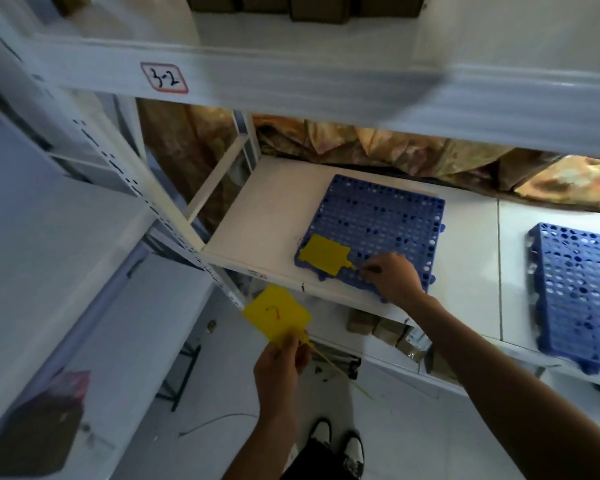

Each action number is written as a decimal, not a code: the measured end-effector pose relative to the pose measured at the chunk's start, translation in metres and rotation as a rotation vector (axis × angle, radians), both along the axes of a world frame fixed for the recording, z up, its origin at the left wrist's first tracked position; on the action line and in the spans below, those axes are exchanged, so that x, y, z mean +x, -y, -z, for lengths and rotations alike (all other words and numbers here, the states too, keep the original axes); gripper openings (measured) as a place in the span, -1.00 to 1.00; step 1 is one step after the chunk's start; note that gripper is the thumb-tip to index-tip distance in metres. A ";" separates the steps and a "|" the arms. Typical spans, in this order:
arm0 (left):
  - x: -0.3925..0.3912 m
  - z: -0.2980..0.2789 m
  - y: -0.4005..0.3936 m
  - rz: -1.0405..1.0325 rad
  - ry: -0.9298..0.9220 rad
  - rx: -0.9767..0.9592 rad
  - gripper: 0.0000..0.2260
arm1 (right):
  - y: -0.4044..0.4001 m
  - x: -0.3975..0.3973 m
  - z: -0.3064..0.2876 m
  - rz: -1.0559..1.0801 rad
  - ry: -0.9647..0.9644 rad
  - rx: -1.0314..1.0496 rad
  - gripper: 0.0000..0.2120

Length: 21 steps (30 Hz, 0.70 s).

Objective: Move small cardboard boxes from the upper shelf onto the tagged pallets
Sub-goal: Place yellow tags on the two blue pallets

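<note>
Right hand [394,277] is pinching the tie of a yellow plastic tag [324,254] lying on the blue perforated plastic pallet [378,220] — left hand [281,358], nearer and lower, is gripping a second yellow tag [276,313]; brown cardboard boxes [316,8] are sitting on the upper shelf, far above both hands.

Pallet [378,216] under right hand [392,275]: blue, perforated grid. Tag [324,254] beside right fingers: plain yellow. Tag [274,315] in left hand [281,358]: yellow, red mark. Second pallet [579,292] right of right hand: blue, perforated. Shelf [264,209]: white.

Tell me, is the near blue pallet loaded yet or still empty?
Empty. The blue pallet carries no boxes; only a yellow tag lies on its front corner, where the right hand pinches the tag's tie.
</note>
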<state>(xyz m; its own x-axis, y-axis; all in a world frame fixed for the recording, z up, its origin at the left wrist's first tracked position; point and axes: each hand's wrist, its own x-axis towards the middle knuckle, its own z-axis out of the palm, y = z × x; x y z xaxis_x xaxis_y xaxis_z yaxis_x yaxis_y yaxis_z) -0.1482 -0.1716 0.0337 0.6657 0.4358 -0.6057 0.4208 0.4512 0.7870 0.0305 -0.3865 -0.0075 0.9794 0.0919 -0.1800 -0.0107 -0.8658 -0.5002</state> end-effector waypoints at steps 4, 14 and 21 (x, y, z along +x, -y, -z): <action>0.002 -0.004 0.011 0.149 0.026 -0.017 -0.80 | -0.009 -0.009 -0.022 0.011 0.008 -0.014 -0.83; 0.018 0.012 0.124 0.435 0.063 -0.118 -0.84 | 0.060 -0.186 -0.063 0.310 0.027 0.151 -0.80; -0.030 0.012 0.287 0.600 0.064 -0.213 -0.92 | 0.188 -0.262 -0.074 0.473 0.204 -0.004 -0.87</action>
